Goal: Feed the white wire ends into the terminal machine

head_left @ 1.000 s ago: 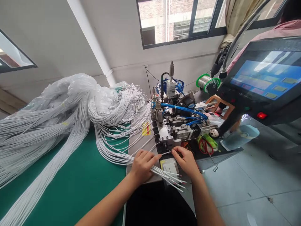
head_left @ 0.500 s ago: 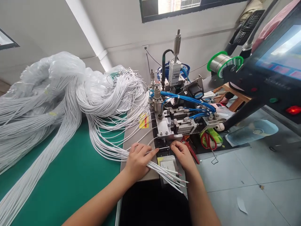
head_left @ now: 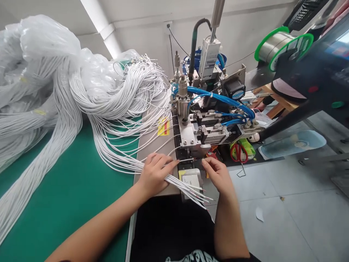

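My left hand [head_left: 156,171] is closed round a bundle of white cables [head_left: 188,190], whose stripped ends with small reddish tips fan out to the right. Its index finger reaches to a single white cable [head_left: 187,159] lying across the black fixture at the machine's front. Just right of that cable's end, my right hand [head_left: 218,174] has thumb and forefinger pinched together. Anything between those fingertips is too small to make out. Directly behind stands the machine [head_left: 188,136] with metal cylinders and blue air hoses; more white cables run into its left side.
Heaps of white cable [head_left: 65,94] in clear plastic cover the green mat [head_left: 81,174] at left. A solder wire spool [head_left: 280,47], a dark control panel [head_left: 321,76], red-handled scissors [head_left: 239,153] and a translucent blue tray [head_left: 294,143] are on the right.
My right hand has drawn away to the right from the single cable's end, leaving a small gap. The left hand keeps its hold on the bundle. The camera view has tilted and shifted.
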`<state>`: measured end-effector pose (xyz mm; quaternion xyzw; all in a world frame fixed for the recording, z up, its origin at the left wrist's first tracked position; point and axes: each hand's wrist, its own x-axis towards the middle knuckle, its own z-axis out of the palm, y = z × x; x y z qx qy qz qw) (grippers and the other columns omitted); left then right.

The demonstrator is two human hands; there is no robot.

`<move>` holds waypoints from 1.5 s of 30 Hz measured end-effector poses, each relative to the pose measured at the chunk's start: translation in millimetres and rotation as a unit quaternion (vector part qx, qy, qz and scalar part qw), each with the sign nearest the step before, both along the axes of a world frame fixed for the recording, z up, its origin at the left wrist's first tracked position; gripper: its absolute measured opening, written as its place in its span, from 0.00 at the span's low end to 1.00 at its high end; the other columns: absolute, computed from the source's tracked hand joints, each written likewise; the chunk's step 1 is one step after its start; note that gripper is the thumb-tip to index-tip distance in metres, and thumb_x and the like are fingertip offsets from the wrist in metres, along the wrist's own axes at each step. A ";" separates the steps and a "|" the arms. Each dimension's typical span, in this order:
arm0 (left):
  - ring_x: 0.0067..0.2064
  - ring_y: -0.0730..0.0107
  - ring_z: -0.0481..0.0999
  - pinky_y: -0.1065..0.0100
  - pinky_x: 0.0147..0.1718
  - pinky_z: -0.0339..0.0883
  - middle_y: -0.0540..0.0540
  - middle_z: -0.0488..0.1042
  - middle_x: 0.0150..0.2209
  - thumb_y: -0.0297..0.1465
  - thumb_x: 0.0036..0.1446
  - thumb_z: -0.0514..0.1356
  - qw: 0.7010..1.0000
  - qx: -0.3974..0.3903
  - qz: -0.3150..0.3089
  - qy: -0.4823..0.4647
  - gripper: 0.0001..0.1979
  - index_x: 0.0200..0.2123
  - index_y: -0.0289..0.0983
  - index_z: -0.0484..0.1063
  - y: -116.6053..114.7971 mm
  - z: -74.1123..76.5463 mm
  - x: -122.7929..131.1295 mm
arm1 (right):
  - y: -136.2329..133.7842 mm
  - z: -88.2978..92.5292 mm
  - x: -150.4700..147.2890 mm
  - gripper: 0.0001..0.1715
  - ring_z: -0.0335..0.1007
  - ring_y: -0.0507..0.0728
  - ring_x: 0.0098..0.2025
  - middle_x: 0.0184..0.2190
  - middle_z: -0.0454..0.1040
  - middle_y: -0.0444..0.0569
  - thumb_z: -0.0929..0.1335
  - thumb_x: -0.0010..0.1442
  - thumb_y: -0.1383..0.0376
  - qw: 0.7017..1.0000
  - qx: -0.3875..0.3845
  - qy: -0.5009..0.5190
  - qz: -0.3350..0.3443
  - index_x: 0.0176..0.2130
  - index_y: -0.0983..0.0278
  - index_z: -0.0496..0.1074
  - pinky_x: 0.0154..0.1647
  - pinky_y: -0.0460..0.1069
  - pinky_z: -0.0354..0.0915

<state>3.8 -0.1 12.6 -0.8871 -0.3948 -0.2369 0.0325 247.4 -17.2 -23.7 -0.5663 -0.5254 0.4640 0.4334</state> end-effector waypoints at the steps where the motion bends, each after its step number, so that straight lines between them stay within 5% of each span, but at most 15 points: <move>1: 0.42 0.64 0.72 0.58 0.45 0.59 0.45 0.76 0.39 0.24 0.58 0.55 1.000 -0.001 -0.001 0.001 0.15 0.47 0.40 0.73 0.2 -0.1 -0.2 | -5.2 5.3 5.6 0.20 0.59 0.52 0.25 0.22 0.64 0.43 0.65 0.61 0.51 1.000 0.000 -0.026 0.011 0.27 0.63 0.68 0.27 0.47 0.55; 8: 0.52 0.55 0.69 0.56 0.48 0.62 0.38 0.69 0.51 0.26 0.59 0.55 1.000 0.014 0.002 -0.014 0.18 0.53 0.38 0.70 1.4 0.7 -0.1 | -44.7 38.4 25.8 0.15 0.62 0.53 0.28 0.25 0.69 0.44 0.64 0.64 0.57 0.977 0.046 -0.178 0.112 0.29 0.62 0.70 0.29 0.47 0.58; 15: 0.43 0.64 0.74 0.58 0.47 0.63 0.40 0.70 0.51 0.25 0.58 0.53 0.997 0.061 -0.045 -0.024 0.17 0.50 0.40 0.71 1.9 -1.5 -3.6 | -63.3 52.0 17.7 0.05 0.62 0.53 0.28 0.27 0.69 0.45 0.68 0.61 0.62 0.966 0.111 -0.193 0.134 0.36 0.61 0.70 0.30 0.47 0.60; 21: 0.46 0.63 0.73 0.60 0.46 0.64 0.41 0.72 0.49 0.22 0.57 0.53 0.992 0.105 -0.055 -0.031 0.19 0.51 0.39 0.70 2.0 -1.7 -6.6 | -72.9 62.3 9.2 0.04 0.63 0.53 0.29 0.31 0.72 0.46 0.67 0.62 0.64 0.952 0.133 -0.228 0.155 0.39 0.60 0.72 0.30 0.47 0.61; 32: 0.44 0.66 0.75 0.67 0.40 0.67 0.42 0.72 0.48 0.25 0.58 0.51 0.991 0.105 -0.075 -0.032 0.17 0.50 0.39 0.70 2.5 -7.3 -8.6 | -70.4 57.5 -3.5 0.10 0.64 0.55 0.28 0.28 0.73 0.46 0.65 0.63 0.60 0.937 0.142 -0.287 0.138 0.33 0.60 0.73 0.30 0.48 0.60; 38: 0.24 0.75 0.67 0.72 0.27 0.60 0.51 0.70 0.26 0.31 0.61 0.52 0.981 0.105 -0.162 0.017 0.10 0.40 0.42 0.73 2.3 -6.7 -10.7 | -55.6 48.3 1.7 0.14 0.62 0.55 0.27 0.27 0.71 0.46 0.65 0.63 0.56 0.950 0.144 -0.261 0.093 0.31 0.62 0.70 0.28 0.48 0.59; 45: 0.22 0.76 0.64 0.70 0.24 0.56 0.53 0.67 0.23 0.41 0.64 0.51 0.971 0.145 -0.188 -0.004 0.14 0.37 0.41 0.72 1.2 -5.4 -6.8 | -49.5 45.6 4.6 0.14 0.61 0.54 0.27 0.27 0.69 0.46 0.65 0.63 0.55 0.962 0.148 -0.223 0.061 0.32 0.63 0.70 0.29 0.47 0.59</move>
